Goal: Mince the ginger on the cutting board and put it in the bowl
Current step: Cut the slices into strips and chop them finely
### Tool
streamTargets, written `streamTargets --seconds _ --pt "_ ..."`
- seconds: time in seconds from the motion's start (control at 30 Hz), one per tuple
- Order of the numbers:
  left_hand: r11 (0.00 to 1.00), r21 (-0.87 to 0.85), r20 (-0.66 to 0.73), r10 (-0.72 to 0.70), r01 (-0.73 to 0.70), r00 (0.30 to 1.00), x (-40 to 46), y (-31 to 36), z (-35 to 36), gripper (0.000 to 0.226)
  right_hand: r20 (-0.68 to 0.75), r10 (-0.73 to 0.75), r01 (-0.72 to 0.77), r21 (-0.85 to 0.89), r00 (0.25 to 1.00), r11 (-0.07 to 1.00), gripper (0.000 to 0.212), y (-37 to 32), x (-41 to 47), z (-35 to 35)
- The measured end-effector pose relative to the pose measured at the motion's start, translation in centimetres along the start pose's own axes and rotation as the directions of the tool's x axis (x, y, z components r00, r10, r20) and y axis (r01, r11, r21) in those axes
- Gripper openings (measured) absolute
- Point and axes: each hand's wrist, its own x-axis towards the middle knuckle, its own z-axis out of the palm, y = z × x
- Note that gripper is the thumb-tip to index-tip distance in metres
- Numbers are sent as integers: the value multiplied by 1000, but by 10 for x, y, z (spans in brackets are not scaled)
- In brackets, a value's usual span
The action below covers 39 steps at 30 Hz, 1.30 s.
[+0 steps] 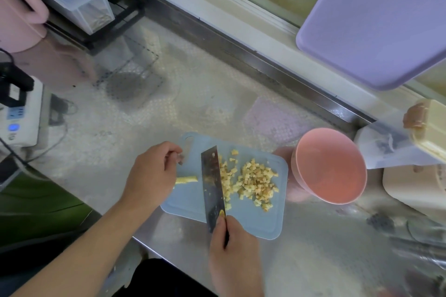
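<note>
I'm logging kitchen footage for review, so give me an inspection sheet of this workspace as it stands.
Surface: steel counter, patterned and reflective.
Job's things: blue cutting board carries diced ginger and an uncut ginger strip; pink bowl right of the board, empty.
Clutter: cream lidded box, clear container on a black rack.
Hands: left hand rests over the strip's end, fingers loosely curled; right hand grips the knife, blade on the board.
Cables: power strip with cords, far left.
Surroundings: lilac board leaning at the window ledge.

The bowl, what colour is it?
Pink; the bowl shows best in the head view.
</note>
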Motion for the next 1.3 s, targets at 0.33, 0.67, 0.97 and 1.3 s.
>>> streamTargets --seconds 0.33,0.67,0.97,1.3 --pt "987 147 77 60 -71 995 -8 -22 -19 32 27 32 -30 -71 999 997 44 17 9 -11" --pt "915 366 201 100 -169 975 -6 -24 -22 12 47 28 -24 -86 998 996 43 18 11 -18" --pt "885 399 266 138 -239 954 -1 -23 -15 12 35 17 -15 -59 999 998 45 16 11 -20" --pt "938 251 411 122 -240 904 -12 -23 -30 23 46 7 -3 -87 999 996 45 14 10 -18"
